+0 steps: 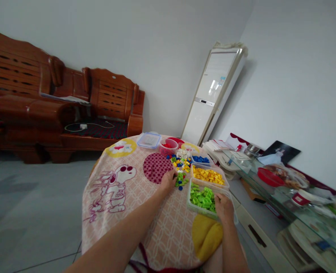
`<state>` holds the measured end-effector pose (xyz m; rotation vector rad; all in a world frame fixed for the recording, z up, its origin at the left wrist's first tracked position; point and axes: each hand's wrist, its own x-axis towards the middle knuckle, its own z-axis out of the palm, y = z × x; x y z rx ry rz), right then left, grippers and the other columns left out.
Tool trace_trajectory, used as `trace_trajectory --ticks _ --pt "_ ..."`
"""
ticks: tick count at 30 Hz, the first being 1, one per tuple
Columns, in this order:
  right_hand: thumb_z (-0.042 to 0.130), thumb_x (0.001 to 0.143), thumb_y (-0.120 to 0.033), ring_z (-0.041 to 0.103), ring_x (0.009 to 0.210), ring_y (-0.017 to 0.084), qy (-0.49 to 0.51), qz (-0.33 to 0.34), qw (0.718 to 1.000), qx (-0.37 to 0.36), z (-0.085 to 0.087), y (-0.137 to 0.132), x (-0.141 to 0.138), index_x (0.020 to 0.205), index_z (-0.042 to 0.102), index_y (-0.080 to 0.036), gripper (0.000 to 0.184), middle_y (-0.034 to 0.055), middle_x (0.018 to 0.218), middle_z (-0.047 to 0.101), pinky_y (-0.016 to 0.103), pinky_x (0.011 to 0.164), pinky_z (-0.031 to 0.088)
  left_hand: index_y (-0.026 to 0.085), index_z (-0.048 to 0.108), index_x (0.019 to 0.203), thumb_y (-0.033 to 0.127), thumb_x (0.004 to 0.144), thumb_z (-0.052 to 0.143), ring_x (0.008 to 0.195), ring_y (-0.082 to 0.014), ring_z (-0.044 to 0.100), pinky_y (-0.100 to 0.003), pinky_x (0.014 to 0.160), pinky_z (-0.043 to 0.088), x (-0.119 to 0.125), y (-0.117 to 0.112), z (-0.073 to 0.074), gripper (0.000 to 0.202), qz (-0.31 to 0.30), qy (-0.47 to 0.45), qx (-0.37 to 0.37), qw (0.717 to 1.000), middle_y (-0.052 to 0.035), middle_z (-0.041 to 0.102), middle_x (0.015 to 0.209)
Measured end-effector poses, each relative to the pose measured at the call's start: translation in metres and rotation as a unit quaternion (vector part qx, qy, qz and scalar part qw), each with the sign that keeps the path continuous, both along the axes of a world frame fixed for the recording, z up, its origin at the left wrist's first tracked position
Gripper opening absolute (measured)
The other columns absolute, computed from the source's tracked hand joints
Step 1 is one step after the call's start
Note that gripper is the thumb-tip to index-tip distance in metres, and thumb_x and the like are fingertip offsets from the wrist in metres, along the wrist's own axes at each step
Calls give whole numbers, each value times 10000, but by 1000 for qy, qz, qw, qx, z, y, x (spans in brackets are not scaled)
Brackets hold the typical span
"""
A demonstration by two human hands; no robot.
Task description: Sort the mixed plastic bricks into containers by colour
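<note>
My left hand [168,181] is at the near left edge of a loose pile of mixed toy bricks [182,163], its fingers curled together. What lies between the fingertips, if anything, is too small to make out. Green bricks [180,178] and a few blue ones lie right beside it. Over the right side of a clear plastic box of green bricks [202,198] is my right hand [224,206]. Its fingers are bent closed at the bricks, and their grip is hidden. Behind that box stand a box of yellow bricks [208,176] and a box of blue bricks [200,159].
A round tub with red bricks [168,146] and a clear lid [149,140] sit at the table's far side. White bricks [183,153] lie by the pile. A patterned cloth [122,204] covers the table. To the right is a cluttered glass-topped cabinet [270,197].
</note>
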<state>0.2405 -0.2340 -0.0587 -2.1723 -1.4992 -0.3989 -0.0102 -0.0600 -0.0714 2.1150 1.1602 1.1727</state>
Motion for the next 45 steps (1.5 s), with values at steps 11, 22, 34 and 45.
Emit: trace_trajectory --ticks 11,22,34,45 --pt "439 914 -222 660 835 201 2 -9 1000 -3 0 1 0 947 767 -164 335 94 940 754 280 777 426 184 647 935 177 862 564 966 -200 614 -344 908 482 12 -48 4 111 -94 -77 140 983 -71 691 969" --pt "441 918 -221 651 821 198 7 -6 1000 -7 0 0 1 931 767 -161 331 97 915 751 277 769 419 187 641 1182 111 853 490 1088 -213 610 -370 981 492 16 -56 -1 370 -98 -69 131 984 -95 690 1143" --pt "445 921 -209 647 806 179 1 -6 1000 -4 3 -2 -1 916 773 -182 329 83 885 749 253 762 414 125 733 1016 24 770 457 1033 -235 638 -390 988 474 -12 -11 -10 383 76 11 31 997 -113 730 1048" --pt "433 921 -230 635 792 178 7 -8 1000 -3 3 -2 -2 928 768 -178 339 82 899 750 254 746 409 140 691 861 72 764 538 929 -204 612 -325 888 449 -13 -17 -9 194 58 48 25 997 -89 703 928"
